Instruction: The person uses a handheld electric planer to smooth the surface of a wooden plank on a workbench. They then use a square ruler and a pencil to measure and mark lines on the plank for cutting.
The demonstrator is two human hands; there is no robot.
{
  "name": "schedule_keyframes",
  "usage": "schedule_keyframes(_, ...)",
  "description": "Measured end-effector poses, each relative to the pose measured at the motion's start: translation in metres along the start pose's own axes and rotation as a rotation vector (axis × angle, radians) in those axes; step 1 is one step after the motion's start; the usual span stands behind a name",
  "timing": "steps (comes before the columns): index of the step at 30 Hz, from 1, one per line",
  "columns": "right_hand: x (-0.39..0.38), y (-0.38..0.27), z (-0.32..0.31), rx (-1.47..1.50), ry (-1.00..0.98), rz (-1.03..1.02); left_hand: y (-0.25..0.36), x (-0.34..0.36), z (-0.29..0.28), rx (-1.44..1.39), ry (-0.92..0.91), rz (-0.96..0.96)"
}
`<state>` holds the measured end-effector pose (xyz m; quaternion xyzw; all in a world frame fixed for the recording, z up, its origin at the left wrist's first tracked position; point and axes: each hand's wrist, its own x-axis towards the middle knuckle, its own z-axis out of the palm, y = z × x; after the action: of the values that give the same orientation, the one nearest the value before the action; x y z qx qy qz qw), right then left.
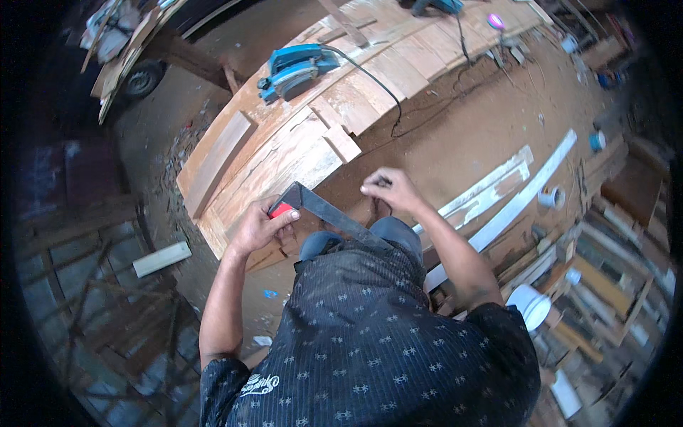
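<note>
While my left hand (265, 226) pinches the red handle end of the try square (324, 211), its dark steel blade runs from that corner down and rightward toward my knee, so the long axis lies on a diagonal away from the desk (284, 153). The square's short leg sits just at the near edge of the desk, pointing back along it. My right hand (388, 188) hovers just beyond the blade, on the side away from the desk, fingers curled shut on something small that I cannot make out. On the far part of the desk rests a blue electric planer (295, 70), well apart from the square, its cord trailing off the edge.
</note>
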<state>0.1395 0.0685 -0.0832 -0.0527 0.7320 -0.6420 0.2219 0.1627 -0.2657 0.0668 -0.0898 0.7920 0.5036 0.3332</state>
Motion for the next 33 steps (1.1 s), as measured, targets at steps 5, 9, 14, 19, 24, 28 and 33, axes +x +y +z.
schedule_keyframes(5, 0.059, 0.026, 0.025, -0.331, 0.084, -0.098, -0.048, 0.017, -0.007, 0.057, 0.062, 0.024)
schedule_keyframes(9, 0.094, 0.059, 0.029, -0.640, 0.111, -0.202, -0.068, 0.033, -0.010, 0.249, 0.041, 0.049)
schedule_keyframes(14, 0.097, 0.057, 0.027, -0.726, 0.117, -0.235, -0.100, 0.037, -0.014, 0.295, 0.021, 0.065)
schedule_keyframes(19, 0.090, 0.053, 0.031, -0.448, 0.131, -0.095, -0.118, 0.049, -0.014, 0.362, 0.065, 0.191)
schedule_keyframes(24, 0.079, 0.075, 0.039, -0.219, 0.255, -0.079, -0.114, 0.059, 0.000, 0.354, 0.081, 0.210)
schedule_keyframes(28, 0.084, 0.083, 0.051, -0.066, 0.298, -0.077, -0.126, 0.081, 0.010, 0.453, 0.160, 0.458)
schedule_keyframes(33, 0.073, 0.094, 0.067, -0.024, 0.474, -0.016, -0.131, 0.101, 0.024, 0.568, 0.219, 0.635)
